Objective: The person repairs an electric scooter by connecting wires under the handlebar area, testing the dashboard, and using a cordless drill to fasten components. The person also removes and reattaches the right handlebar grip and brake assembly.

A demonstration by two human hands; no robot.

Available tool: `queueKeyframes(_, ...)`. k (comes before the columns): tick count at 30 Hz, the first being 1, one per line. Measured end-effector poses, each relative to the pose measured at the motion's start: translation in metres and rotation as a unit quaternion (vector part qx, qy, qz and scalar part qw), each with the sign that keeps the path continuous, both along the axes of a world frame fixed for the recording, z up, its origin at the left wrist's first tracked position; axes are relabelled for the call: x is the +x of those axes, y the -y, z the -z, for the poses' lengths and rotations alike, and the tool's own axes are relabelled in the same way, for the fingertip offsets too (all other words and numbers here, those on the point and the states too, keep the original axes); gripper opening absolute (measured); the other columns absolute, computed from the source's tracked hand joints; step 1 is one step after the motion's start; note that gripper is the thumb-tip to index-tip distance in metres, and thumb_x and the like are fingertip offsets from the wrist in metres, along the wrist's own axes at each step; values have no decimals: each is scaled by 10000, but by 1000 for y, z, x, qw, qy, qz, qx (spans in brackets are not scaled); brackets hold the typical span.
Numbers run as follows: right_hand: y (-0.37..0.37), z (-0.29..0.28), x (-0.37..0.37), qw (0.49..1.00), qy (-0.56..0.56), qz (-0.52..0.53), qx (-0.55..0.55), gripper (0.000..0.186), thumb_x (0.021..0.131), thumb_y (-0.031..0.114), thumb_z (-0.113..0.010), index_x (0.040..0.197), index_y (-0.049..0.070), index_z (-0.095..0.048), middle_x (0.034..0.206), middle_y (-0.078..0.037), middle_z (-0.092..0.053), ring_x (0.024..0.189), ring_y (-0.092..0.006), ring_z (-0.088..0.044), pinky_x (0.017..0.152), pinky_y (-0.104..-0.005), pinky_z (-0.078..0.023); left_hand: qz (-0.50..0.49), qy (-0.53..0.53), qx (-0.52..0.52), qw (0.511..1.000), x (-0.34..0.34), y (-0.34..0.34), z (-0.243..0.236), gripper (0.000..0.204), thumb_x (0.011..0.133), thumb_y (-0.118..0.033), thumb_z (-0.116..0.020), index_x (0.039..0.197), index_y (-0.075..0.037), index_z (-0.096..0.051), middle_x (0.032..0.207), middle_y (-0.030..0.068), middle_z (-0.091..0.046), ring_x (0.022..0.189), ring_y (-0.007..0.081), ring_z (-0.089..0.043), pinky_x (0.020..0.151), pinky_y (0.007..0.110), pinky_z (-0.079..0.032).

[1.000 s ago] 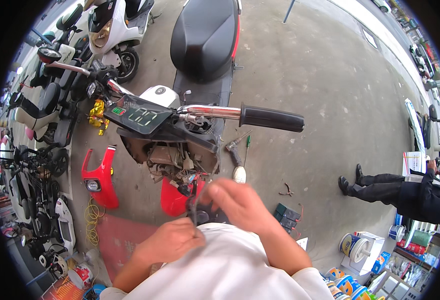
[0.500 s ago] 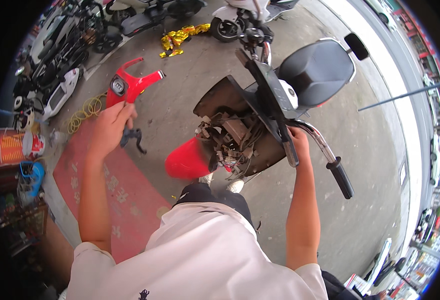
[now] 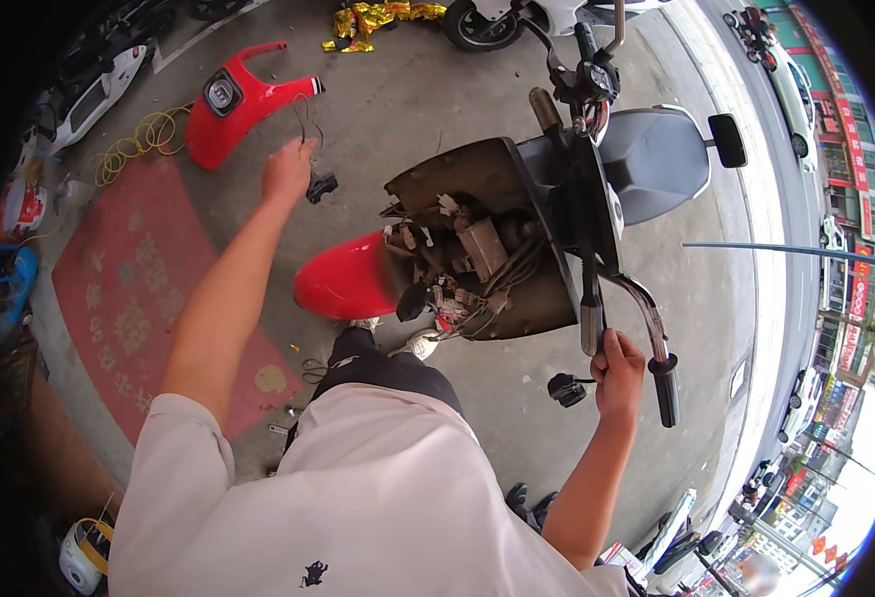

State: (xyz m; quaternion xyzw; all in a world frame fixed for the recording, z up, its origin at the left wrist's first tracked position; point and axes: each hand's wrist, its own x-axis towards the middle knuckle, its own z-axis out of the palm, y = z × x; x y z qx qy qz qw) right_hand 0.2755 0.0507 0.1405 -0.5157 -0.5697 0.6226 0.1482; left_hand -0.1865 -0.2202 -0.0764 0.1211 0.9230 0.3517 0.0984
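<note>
My left hand (image 3: 288,172) is closed on a thin dark cable (image 3: 306,117) that loops up above the fingers. Just below it hangs a small black part (image 3: 322,187), its kind unclear. Beside the handlebar's near grip (image 3: 666,388), my right hand (image 3: 620,372) pinches a short dark lead with a black plastic piece (image 3: 566,390) dangling from it. Between my arms stands a scooter with its front opened, showing a tangle of wiring (image 3: 457,269) and connectors. Its red front fender (image 3: 350,277) points toward my left, and the grey seat (image 3: 653,164) lies beyond the handlebar.
A detached red scooter panel with a headlight (image 3: 233,107) lies on the floor at the far left. Next to it are a coiled yellow hose (image 3: 139,144) and a red mat (image 3: 139,298). Gold foil (image 3: 378,22) and parked scooters are at the back; a road runs along the right.
My left hand has moved right and away from the red panel, carrying the cable. My right hand has come down from behind the handlebar cover, with a black piece now hanging from it.
</note>
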Motion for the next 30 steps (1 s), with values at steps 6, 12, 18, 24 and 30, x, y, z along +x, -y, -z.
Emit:
queueKeyframes(6,8,-5,-11,995,73,24,56,237,964,211,-610,968,-22,-653,626,55,-464,528,-25,-358,461,-222,-258,-12,-106,-18,994,-9,-13,20,414,947,-418,-552,1079,-35,-639,953,246,-670,940,425,-631,812,493,-492)
queueKeyframes(12,14,-3,-19,989,103,35,95,248,979,201,-586,1096,-9,-647,664,54,-491,537,-15,-377,449,-197,-250,360,9,145,922,136,-108,-92,369,925,-240,-607,1244,-57,-580,1158,165,-648,1109,343,-595,940,422,-474)
queueKeyframes(18,7,10,-6,999,43,31,-11,241,971,148,-582,1146,1,-655,703,48,-532,563,-9,-396,450,-194,-252,432,12,65,900,175,-174,-126,307,919,-256,-606,1171,-84,-647,1048,202,-669,1076,387,-591,918,458,-470)
queueKeyframes(24,8,29,2,995,-34,60,-76,250,974,159,-579,1091,-55,-635,628,48,-445,500,-33,-340,435,-207,-222,446,74,123,883,197,-183,-106,250,927,-209,-584,1063,-17,-668,929,170,-696,836,336,-669,755,412,-507)
queueKeyframes(30,7,25,96,972,-149,111,-140,252,973,146,-572,1058,-85,-624,602,57,-374,502,-39,-302,434,-214,-209,259,348,201,878,227,-205,-111,268,903,-168,-594,1097,3,-663,983,171,-704,906,274,-665,821,364,-494)
